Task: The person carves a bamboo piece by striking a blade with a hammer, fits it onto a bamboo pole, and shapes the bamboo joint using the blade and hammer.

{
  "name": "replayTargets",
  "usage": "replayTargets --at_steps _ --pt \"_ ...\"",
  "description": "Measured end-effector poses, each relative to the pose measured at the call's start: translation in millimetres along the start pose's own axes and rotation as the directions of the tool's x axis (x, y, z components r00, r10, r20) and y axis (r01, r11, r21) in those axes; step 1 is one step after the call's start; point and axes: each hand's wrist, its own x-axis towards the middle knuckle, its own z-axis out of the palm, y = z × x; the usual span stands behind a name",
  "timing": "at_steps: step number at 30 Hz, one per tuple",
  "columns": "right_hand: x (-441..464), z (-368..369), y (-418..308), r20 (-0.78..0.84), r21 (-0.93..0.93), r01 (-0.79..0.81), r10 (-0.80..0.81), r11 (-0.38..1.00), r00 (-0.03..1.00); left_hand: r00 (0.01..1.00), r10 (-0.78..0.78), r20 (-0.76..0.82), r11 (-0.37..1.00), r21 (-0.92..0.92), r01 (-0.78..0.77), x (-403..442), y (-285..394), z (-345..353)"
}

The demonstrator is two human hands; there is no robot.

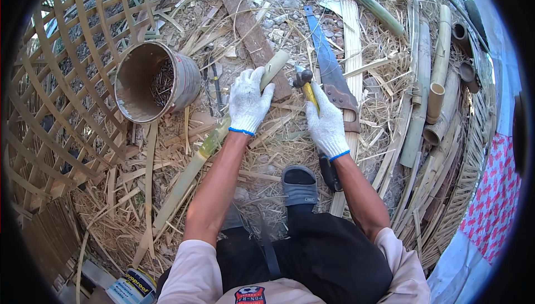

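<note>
Gripping bamboo (pixel 209 142), left hand (pixel 249 101) hiding part, right hand (pixel 329 124) clutching hammer (pixel 305 78) (handle partly hidden)

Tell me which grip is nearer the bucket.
Left. The left grip, on the bamboo, is just to the right of the bucket, not touching it; the right grip, holding the hammer, is farther right.

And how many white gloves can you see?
2. One glove is on the left hand, which grips the bamboo pole; the other glove is on the right hand, holding the hammer.
</note>
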Motion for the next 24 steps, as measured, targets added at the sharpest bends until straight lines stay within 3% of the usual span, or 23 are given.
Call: replayTargets --at_steps 3,7,10,12,13,14,15,16,17,18,20,22,24 --pt "2 -8 -6 0.098 -0.010 -0.141 0.141 0.990 0.985 0.999 -0.035 -0.015 0.999 -0.006 0.034 1 3 -2" --pt "1 -3 3 0.087 0.050 -0.154 0.150 0.987 0.985 0.993 -0.014 -0.121 1.000 -0.008 0.013 10 9 3" --pt "8 -7 -6 0.122 0.112 -0.254 0.241 0.961 0.963 0.993 -0.093 -0.069 0.986 -0.144 0.082 19 9 13" --pt "11 -18 -20 0.026 0.028 -0.009 0.008 1.000 1.000 0.978 -0.190 -0.083 0.969 -0.177 0.173 18 5 24" --pt "14 -26 -34 -0.011 -0.030 0.147 -0.147 0.989 0.989 0.974 -0.173 -0.145 0.969 -0.200 0.143 18 8 26" --pt "13 -35 -51 -0.002 -0.031 0.141 -0.141 0.990 0.990 0.973 -0.182 -0.139 0.968 -0.200 0.152 16 10 26" --pt "10 -45 -70 0.124 0.173 -0.116 0.095 0.978 0.988 0.977 -0.170 -0.126 0.973 -0.178 0.147 14 10 25" --pt "7 -49 -81 0.277 0.334 -0.369 0.284 0.867 0.918 0.981 -0.148 -0.123 0.979 -0.157 0.128 18 9 25" --pt "3 -45 -82 0.261 0.236 -0.312 0.250 0.920 0.933 0.981 -0.144 -0.132 0.980 -0.159 0.122 22 9 24" --pt "-2 -25 -50 0.106 0.066 -0.026 0.019 0.997 0.994 0.980 -0.133 -0.147 0.982 -0.152 0.110 20 8 28" --pt "-1 -19 -46 0.080 -0.091 0.047 -0.040 0.995 0.996 0.976 -0.137 -0.172 0.983 -0.145 0.112 26 6 32" --pt "10 -21 -61 0.218 -0.162 -0.117 0.151 0.980 0.964 0.984 -0.107 -0.143 0.986 -0.143 0.086 20 5 30" --pt "15 -13 -55 0.191 -0.184 -0.038 0.074 0.982 0.979 0.984 -0.131 -0.124 0.982 -0.149 0.112 20 5 30"
